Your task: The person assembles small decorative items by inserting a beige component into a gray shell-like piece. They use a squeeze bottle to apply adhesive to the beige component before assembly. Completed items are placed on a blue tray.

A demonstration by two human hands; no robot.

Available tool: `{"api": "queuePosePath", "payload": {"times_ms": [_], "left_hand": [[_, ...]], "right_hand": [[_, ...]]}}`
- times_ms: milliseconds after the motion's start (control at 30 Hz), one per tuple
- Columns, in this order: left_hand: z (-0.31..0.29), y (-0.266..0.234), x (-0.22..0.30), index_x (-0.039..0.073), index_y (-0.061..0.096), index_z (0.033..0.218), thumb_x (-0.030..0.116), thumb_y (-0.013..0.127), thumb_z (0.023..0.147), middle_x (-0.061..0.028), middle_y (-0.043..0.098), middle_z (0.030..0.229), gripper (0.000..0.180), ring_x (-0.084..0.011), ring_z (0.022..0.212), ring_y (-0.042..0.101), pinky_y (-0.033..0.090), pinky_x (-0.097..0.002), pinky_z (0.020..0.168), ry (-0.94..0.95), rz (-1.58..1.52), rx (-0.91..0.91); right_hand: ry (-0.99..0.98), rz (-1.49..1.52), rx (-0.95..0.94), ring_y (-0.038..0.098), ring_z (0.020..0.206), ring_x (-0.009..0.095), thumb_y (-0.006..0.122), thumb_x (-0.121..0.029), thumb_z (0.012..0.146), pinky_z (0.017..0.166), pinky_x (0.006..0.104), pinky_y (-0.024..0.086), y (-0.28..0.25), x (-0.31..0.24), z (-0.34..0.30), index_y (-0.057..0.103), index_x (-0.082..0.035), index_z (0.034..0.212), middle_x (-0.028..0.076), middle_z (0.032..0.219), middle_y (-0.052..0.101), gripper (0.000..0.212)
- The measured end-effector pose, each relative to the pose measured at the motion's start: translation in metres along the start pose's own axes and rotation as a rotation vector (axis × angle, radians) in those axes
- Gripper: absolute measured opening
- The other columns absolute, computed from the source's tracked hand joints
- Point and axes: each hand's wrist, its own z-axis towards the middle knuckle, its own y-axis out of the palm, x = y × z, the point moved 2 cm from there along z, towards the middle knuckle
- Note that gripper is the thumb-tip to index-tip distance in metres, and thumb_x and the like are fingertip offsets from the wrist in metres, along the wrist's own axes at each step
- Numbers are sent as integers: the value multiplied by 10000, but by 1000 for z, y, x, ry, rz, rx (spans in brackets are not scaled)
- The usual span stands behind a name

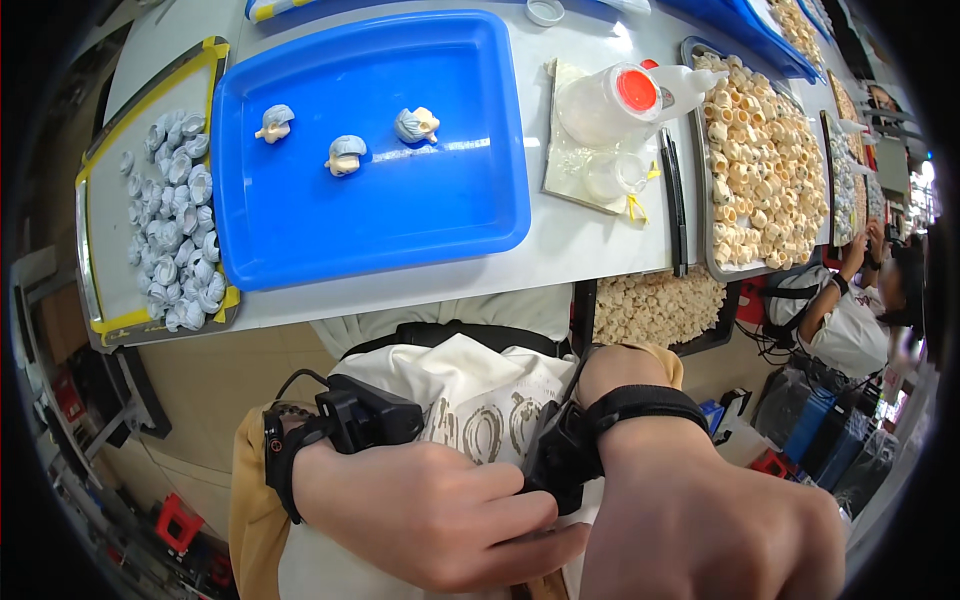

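Observation:
Low in front of my body, my left hand point(430, 515) reaches across with bent fingers against the black wrist device point(560, 455) strapped at my right wrist. Its thumb is hidden, and the fingers seem to grip the device's lower end. My right hand point(715, 535) is very near, back upward, its fingers hidden below and beyond the knuckles. Another black device point(370, 412) is strapped to my left wrist. On the table beyond, a blue tray point(370, 220) bears a doll-like head point(275, 123), a second head point(345, 157) and a third point(416, 126), each with grey-blue hair.
Grey-blue hair pieces point(178, 225) lie on a yellow-edged tray at left. At right stand a clear jar point(605, 105) with a red cap, black pens point(673, 200) and a tray of beige parts point(765, 165). Another beige-filled tray point(655, 310) sits lower. A person point(845, 320) works far right.

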Motion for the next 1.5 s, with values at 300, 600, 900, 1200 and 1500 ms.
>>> {"api": "queuePosePath", "payload": {"times_ms": [300,600,900,1200,1500], "left_hand": [[1,-7,4,14,581,722,80,636,728,-55,439,663,86,-150,480,441,355,-267,349,-94,1,-97],[-4,3,2,11,588,712,73,633,717,-48,437,661,77,-147,491,438,353,-255,347,-39,33,14],[-4,5,1,8,596,728,74,624,723,-45,414,653,71,-149,507,430,353,-254,361,-5,40,31],[-6,-1,-4,3,618,917,112,596,738,-15,412,684,211,-104,527,430,369,-217,365,-70,57,-14],[-13,13,-13,46,575,953,131,575,835,-32,501,728,145,-142,586,541,436,-253,439,-214,-267,26]], "right_hand": [[-15,-11,-18,366,391,160,459,61,810,658,425,517,-3,1,0,395,-43,495,44,456,338,338],[-17,-16,-20,365,391,151,469,40,824,677,442,518,-4,1,1,408,-44,507,34,457,341,334],[-6,-18,-27,365,392,143,479,19,839,697,460,518,-5,2,3,421,-45,519,25,458,344,331],[18,-38,-70,364,393,135,489,-3,853,717,478,519,-20,6,9,434,-46,532,16,459,347,329],[0,-94,-18,363,394,126,499,-24,868,737,496,519,-29,14,6,446,-47,544,7,459,350,329]]}}
